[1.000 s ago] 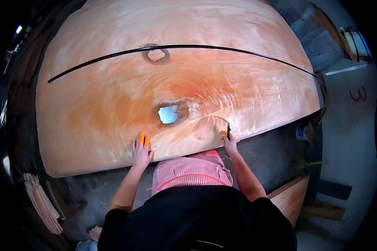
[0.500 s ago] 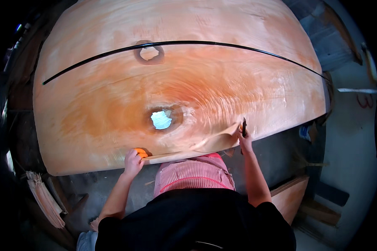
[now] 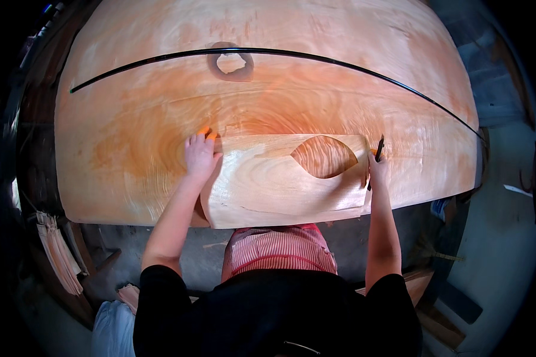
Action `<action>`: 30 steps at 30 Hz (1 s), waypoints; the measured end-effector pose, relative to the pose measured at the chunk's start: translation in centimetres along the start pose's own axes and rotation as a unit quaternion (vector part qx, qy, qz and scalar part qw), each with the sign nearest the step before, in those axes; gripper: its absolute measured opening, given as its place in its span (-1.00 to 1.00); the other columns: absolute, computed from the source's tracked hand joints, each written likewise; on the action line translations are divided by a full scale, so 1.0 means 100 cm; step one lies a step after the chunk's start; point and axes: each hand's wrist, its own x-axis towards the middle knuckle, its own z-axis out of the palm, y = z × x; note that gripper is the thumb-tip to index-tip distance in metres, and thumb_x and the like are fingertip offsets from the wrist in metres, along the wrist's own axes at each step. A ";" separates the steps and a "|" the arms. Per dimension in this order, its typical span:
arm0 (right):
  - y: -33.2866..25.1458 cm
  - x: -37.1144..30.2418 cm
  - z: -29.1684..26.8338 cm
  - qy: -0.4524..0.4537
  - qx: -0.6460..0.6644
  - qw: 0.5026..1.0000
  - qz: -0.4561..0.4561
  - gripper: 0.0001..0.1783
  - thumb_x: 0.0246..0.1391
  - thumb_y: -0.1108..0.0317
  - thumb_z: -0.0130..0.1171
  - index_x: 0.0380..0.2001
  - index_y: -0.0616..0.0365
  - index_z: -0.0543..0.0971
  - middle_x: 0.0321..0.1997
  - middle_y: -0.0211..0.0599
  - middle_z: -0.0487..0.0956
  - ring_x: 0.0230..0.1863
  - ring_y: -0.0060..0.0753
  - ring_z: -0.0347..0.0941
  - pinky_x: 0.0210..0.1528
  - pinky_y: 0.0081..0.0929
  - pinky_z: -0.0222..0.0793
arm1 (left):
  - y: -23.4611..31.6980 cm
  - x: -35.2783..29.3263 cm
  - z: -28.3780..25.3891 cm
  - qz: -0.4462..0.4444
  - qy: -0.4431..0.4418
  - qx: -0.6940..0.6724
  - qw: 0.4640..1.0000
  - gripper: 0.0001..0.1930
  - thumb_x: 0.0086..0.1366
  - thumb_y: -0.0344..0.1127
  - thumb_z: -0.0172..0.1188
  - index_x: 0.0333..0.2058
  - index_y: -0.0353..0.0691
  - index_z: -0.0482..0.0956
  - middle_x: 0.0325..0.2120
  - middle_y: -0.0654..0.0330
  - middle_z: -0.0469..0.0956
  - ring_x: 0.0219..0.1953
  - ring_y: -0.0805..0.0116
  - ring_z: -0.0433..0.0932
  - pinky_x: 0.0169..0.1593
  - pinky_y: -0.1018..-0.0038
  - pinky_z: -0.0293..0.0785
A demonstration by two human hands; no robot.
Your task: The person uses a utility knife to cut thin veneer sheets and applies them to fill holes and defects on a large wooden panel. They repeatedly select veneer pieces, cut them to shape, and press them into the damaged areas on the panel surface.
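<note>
A pale, thin wood veneer piece with a lens-shaped opening lies over the near part of a large wood veneer sheet. My left hand, with orange covers on fingertips, is closed on the piece's far left corner. The left side lifts slightly, with a dark gap under it. At the piece's right edge my right hand is closed around a slim black knife-like tool, its tip pointing away from me. Orange wood grain shows through the opening.
A long, thin black rod lies across the sheet. Beyond its middle is a ragged hole ringed by a darker patch. Veneer strips lean at the lower left; wood boards and a dark block are at the lower right.
Both hands have moved away from me, bringing the veneer piece up from the near edge onto the sheet. It now covers the nearer ragged hole. The tool stays in my right hand.
</note>
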 end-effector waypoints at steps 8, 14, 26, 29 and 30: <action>0.013 -0.007 -0.005 -0.029 -0.112 0.993 -0.006 -0.72 0.02 0.21 -0.01 -0.58 0.21 0.38 -0.71 -0.47 0.33 -0.66 -0.67 0.21 -0.65 -0.65 0.09 | 0.027 -0.059 0.048 -0.014 -0.001 -0.025 1.000 -0.37 0.01 -0.09 0.08 0.04 -0.23 0.16 0.11 0.06 0.04 0.16 0.13 -0.01 0.14 0.08 -0.15; 0.012 -0.026 -0.014 0.078 -0.092 0.986 -0.114 -0.75 0.01 0.28 -0.02 -0.56 0.27 0.40 -0.69 -0.28 0.43 -0.62 -0.45 0.34 -0.54 -0.45 0.22 | 0.024 -0.069 0.050 -0.008 -0.005 -0.044 0.999 -0.32 -0.02 -0.04 0.09 0.06 -0.23 0.14 0.12 0.05 0.01 0.17 0.12 -0.03 0.14 0.06 -0.18; -0.061 -0.173 0.109 -0.450 0.089 0.886 -0.060 -0.70 0.02 0.48 -0.09 -0.12 0.27 0.35 -0.54 -0.44 0.34 -0.50 -0.63 0.27 -0.39 -0.66 0.24 | 0.027 -0.080 0.054 -0.020 -0.004 -0.050 0.999 -0.29 -0.01 0.05 0.05 0.07 -0.21 0.13 0.13 0.06 0.01 0.18 0.16 -0.05 0.15 0.05 -0.23; -0.063 -0.186 0.143 -0.468 0.053 0.880 -0.066 -0.74 0.08 0.32 -0.11 -0.22 0.28 0.37 -0.58 -0.39 0.38 -0.50 -0.63 0.28 -0.41 -0.66 0.24 | 0.027 -0.082 0.054 -0.024 -0.012 -0.067 0.997 -0.30 0.00 0.03 0.05 0.07 -0.22 0.12 0.13 0.05 -0.01 0.18 0.13 -0.06 0.15 0.04 -0.23; -0.061 -0.184 0.146 -0.466 0.057 0.882 -0.039 -0.75 0.08 0.30 -0.12 -0.26 0.27 0.37 -0.58 -0.38 0.39 -0.51 -0.62 0.29 -0.42 -0.65 0.24 | 0.025 -0.082 0.053 -0.025 -0.014 -0.076 0.997 -0.30 0.00 0.01 0.06 0.07 -0.23 0.12 0.14 0.04 -0.03 0.18 0.10 -0.06 0.14 0.03 -0.23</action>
